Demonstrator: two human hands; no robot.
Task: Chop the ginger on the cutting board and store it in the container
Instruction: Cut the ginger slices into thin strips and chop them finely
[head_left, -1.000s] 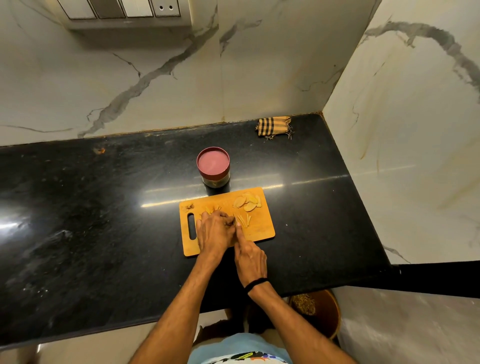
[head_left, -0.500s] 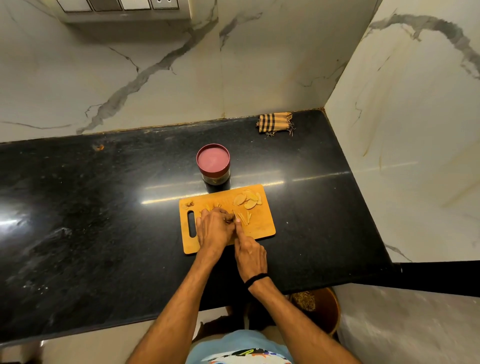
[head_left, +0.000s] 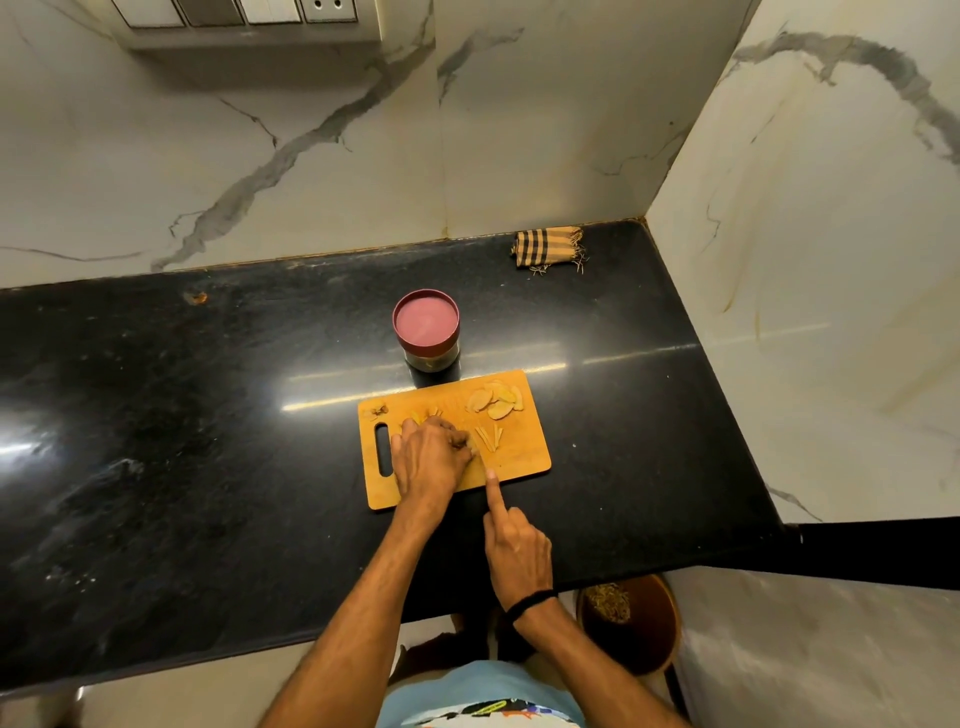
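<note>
An orange cutting board (head_left: 519, 460) lies on the black counter (head_left: 208, 415). Pale ginger slices (head_left: 493, 402) sit at its far right corner, and thin ginger strips (head_left: 488, 436) lie just in front of them. My left hand (head_left: 428, 460) rests on the board with its fingertips curled onto a ginger piece that is mostly hidden. My right hand (head_left: 517, 545) is at the board's near edge, index finger stretched forward along a knife; the other fingers curl round the hidden handle. The container (head_left: 426, 332), a jar with a red lid on, stands just behind the board.
A folded checked cloth (head_left: 548, 247) lies at the counter's back right corner. Marble walls close the back and right sides. A brown bin (head_left: 628, 618) with scraps stands on the floor below the counter's near edge. Ginger trimmings (head_left: 375, 410) sit at the board's far left.
My right hand has drawn back toward me, from beside the left fingertips to the board's near edge. The left hand stays on the ginger piece.
</note>
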